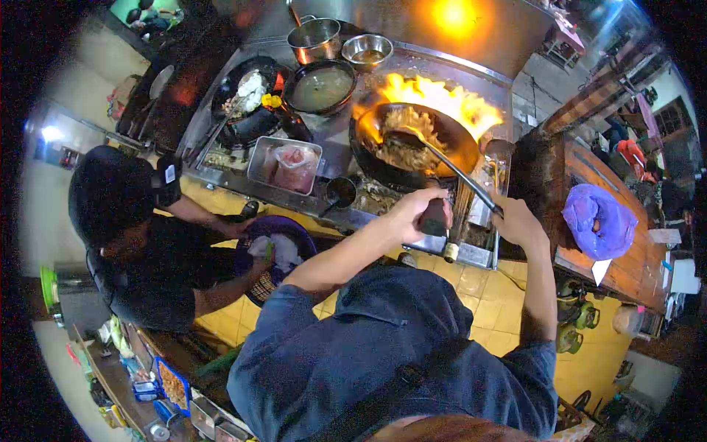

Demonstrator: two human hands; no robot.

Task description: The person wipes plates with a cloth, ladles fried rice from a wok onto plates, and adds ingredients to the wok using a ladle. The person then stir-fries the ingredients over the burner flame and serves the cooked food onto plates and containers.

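Note:
A dark wok sits over the right burner with tall flames along its far rim. Brown food, perhaps noodles or meat strips, lies inside it. My right hand is closed around the handle of a long ladle, whose head reaches into the food. At the wok's near side my left hand is closed, gripping the handle area with a dark cloth-like pad. The pad and my fingers hide the handle itself.
On the stove stand a second wok with food, a pan of liquid, a pot, a bowl and a tray of raw meat. A co-worker holds a purple basket close on the left.

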